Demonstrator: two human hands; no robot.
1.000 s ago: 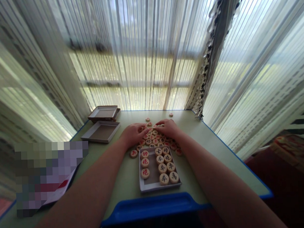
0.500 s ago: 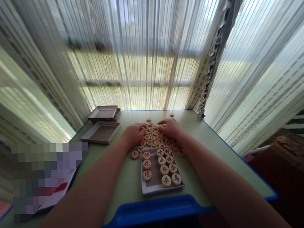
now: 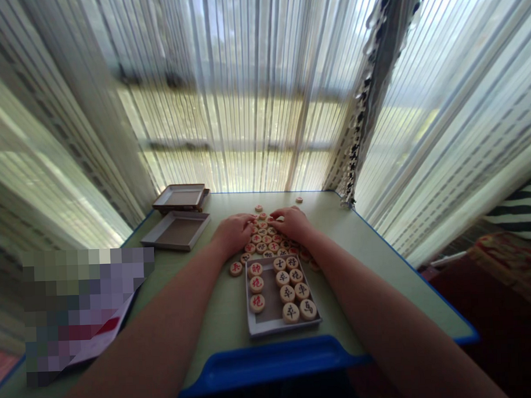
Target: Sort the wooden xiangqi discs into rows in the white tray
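A pile of round wooden xiangqi pieces [image 3: 261, 238] with red or black characters lies on the table between my hands. At the pile's left edge rests my left hand [image 3: 236, 232], fingers bent and thumb apart, its fingertips by the upper pieces. My right hand [image 3: 292, 224] lies over the right side of the pile, fingers reaching leftward and thumb apart; it hides some pieces beneath. Nearer to me sits a shallow grey box [image 3: 270, 326]. Inside it, three red pieces [image 3: 257, 284] form a left column, and several black pieces [image 3: 287, 294] fill two columns at right.
Two shallow boxes, a lower lid-like tray [image 3: 173, 232] and a brown-edged box [image 3: 180, 196], stand at the back left. Single pieces lie at the back, one xiangqi piece [image 3: 299, 199] near the far edge. A blue tray [image 3: 271, 361] borders the front. Sheer curtains [image 3: 246, 136] hang behind.
My right hand has shifted slightly left over the pile, toward my left hand. My left hand stays nearly in place. The pieces in the box have not changed.
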